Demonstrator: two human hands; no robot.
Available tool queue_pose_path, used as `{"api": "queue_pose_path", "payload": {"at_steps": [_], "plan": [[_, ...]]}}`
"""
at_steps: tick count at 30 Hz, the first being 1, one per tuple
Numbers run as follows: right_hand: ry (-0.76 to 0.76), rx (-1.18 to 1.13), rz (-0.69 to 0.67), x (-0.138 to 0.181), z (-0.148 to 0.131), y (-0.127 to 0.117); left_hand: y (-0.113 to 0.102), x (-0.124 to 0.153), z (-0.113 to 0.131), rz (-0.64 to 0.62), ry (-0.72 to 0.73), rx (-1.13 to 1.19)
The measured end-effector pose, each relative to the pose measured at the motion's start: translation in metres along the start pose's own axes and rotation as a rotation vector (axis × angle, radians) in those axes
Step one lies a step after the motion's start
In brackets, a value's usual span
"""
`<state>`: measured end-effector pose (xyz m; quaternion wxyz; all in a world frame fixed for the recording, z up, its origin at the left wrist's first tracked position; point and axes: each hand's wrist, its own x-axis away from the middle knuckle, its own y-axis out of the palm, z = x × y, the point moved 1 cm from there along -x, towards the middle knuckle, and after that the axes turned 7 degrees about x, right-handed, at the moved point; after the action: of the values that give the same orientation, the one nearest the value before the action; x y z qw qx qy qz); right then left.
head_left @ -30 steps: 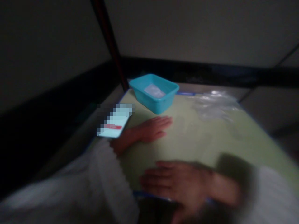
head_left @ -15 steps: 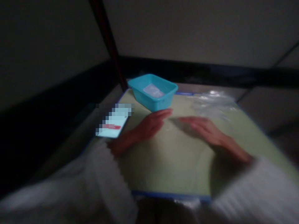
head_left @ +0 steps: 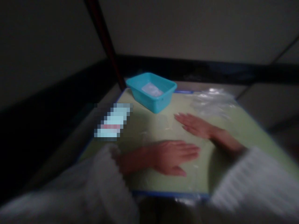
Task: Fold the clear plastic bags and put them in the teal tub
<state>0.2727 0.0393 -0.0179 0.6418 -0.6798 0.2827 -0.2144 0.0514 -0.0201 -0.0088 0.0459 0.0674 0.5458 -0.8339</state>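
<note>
Hands both lie flat and open, gripping nothing: my left hand presses the green mat near 6 o'clock, my right hand at about 2 o'clock from it. Between them I can just make out a thin clear sheet. I judge this a smoothing step; next calls for even outward strokes. A teal tub sits at 12 o'clock, crumpled plastic toward 1.
</note>
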Motion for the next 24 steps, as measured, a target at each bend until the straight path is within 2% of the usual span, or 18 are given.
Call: {"api": "queue_pose_path", "payload": {"at_steps": [6, 16, 24], "plan": [[-0.001, 0.01, -0.005, 0.0, 0.001, 0.001, -0.003, 0.004, 0.016, -0.038, 0.048, -0.031], [-0.008, 0.026, 0.014, 0.001, 0.004, 0.0, 0.003, 0.004, 0.038, -0.011, 0.139, 0.043], [0.002, 0.015, 0.002, 0.001, 0.003, -0.003, 0.005, 0.005, 0.048, -0.105, 0.175, 0.033]]}}
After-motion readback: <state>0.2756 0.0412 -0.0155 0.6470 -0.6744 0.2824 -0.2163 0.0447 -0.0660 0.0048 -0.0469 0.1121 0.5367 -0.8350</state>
